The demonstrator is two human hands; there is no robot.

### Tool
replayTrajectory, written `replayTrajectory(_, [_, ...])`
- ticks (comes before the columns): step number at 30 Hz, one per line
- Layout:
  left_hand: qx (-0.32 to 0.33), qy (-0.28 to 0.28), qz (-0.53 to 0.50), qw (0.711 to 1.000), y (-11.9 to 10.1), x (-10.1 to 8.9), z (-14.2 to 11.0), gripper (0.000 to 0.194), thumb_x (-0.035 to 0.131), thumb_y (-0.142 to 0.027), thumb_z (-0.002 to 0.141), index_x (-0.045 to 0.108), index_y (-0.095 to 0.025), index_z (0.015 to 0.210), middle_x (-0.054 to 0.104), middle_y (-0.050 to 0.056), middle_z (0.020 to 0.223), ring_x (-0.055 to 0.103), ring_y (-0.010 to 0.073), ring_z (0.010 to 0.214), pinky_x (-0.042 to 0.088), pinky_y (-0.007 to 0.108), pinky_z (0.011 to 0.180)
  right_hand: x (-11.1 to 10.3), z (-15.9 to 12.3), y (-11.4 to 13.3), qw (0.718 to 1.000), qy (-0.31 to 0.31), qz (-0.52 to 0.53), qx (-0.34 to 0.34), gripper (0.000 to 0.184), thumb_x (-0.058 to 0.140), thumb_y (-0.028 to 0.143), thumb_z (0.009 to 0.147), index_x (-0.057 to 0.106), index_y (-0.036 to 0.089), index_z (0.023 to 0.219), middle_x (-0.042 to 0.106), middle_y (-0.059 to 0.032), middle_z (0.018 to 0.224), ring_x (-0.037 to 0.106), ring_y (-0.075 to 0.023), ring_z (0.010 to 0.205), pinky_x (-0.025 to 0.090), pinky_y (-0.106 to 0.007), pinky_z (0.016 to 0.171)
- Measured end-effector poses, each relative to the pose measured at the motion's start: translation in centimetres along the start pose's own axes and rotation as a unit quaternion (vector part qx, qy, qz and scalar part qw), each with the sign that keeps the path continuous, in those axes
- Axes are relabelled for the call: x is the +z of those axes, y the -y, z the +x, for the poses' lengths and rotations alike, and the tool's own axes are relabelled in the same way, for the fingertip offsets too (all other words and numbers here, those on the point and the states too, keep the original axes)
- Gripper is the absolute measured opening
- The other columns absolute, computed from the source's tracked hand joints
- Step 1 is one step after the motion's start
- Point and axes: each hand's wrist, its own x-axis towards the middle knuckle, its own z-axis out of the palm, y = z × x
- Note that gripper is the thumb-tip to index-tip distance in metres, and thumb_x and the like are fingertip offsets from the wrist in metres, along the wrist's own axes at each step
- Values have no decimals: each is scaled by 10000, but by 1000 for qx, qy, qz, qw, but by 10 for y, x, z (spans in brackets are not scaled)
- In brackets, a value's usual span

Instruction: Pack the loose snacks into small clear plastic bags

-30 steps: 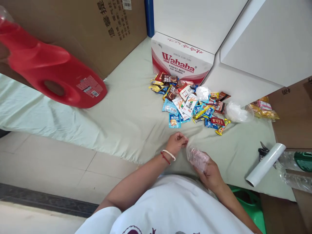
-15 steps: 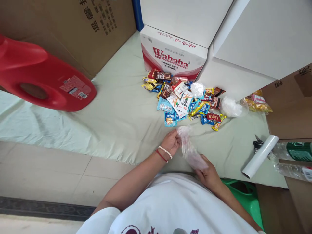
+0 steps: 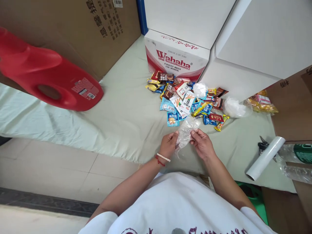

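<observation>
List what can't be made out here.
- Head view, clear bag: its opening is lost in crumples between left hand and right hand.
- Head view, snack packets: lower ones hidden under others.
- Head view, red bottle: top cut off by left edge.
- Head view, black item: partly behind white roll.

red jug [image 3: 55, 76] | Wahaha carton [image 3: 175, 57] | white roll [image 3: 265, 158] | green stool [image 3: 261, 207]
</observation>
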Motion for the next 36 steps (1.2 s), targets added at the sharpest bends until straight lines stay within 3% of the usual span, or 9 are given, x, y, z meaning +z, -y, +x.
replayTrajectory(4, [115, -108, 101, 982, -10, -19, -1, 242, 777, -408, 789, 673, -202, 860, 621, 15, 874, 546, 151, 772, 446, 259, 705, 5, 2, -1, 998, 5, -55, -32, 428, 887, 543, 655, 668, 195, 773, 580, 22, 692, 447, -99, 593, 387, -230, 541])
replayTrajectory(7, [190, -106, 124, 968, -25, -23, 0, 135, 739, -347, 828, 723, -229, 890, 629, 39, 935, 567, 188, 884, 448, 290, 798, 5, 0, -1, 991, 19, -112, -63, 410, 849, 556, 700, 660, 196, 751, 572, 20, 666, 427, -110, 598, 377, -244, 560])
replayTrajectory(11, [181, -51, 89, 978, -42, -13, 4, 237, 785, -368, 786, 739, -236, 978, 614, 28, 897, 561, 182, 832, 433, 294, 775, 3, -2, -3, 981, 33, -166, -97, 422, 814, 562, 747, 613, 193, 713, 512, 29, 638, 392, -109, 612, 340, -243, 581])
replayTrajectory(16, [174, -90, 64, 978, -46, 2, -1, 269, 849, -326, 701, 691, -235, 899, 601, 2, 868, 520, 156, 785, 424, 271, 763, 1, -6, -2, 953, 36, -268, -137, 487, 747, 603, 817, 495, 208, 683, 411, 46, 618, 332, -107, 602, 282, -247, 571])
replayTrajectory(20, [153, -56, 51, 985, -45, 8, -5, 275, 791, -454, 771, 670, -207, 768, 586, -1, 768, 494, 139, 704, 413, 264, 695, 2, -9, 2, 881, 28, -403, -246, 473, 650, 543, 928, 439, 218, 658, 431, 32, 611, 379, -129, 602, 293, -270, 587])
replayTrajectory(25, [-26, -55, -62, 996, -52, 7, 2, 597, 519, -739, 880, 576, -193, 644, 440, -29, 534, 338, 93, 479, 247, 251, 478, 2, -10, -1, 748, 28, -544, -379, 335, 536, 372, 1034, 520, 226, 733, 564, -33, 701, 479, -193, 718, 351, -318, 671])
replayTrajectory(28, [-54, -29, -75, 995, -55, 4, 5, 502, 678, -640, 811, 577, -185, 626, 405, -52, 488, 284, 67, 449, 192, 242, 458, 2, -11, -5, 702, 27, -584, -407, 318, 512, 316, 1047, 549, 226, 744, 575, -45, 720, 474, -206, 734, 353, -330, 671])
replayTrajectory(31, [-40, -14, -89, 995, -53, 2, 4, 343, 771, -455, 726, 577, -185, 643, 404, -77, 487, 280, 55, 458, 201, 229, 467, 1, -11, -6, 701, 31, -582, -411, 320, 518, 318, 1047, 555, 223, 743, 578, -45, 725, 480, -205, 739, 361, -329, 675])
replayTrajectory(36, [-17, -7, -87, 996, -47, -2, 1, 334, 758, -437, 714, 545, -187, 652, 388, -90, 506, 270, 44, 463, 184, 221, 466, -8, -10, 6, 735, 146, -537, -387, 337, 519, 363, 1048, 562, 218, 747, 561, -29, 699, 501, -187, 709, 377, -311, 664])
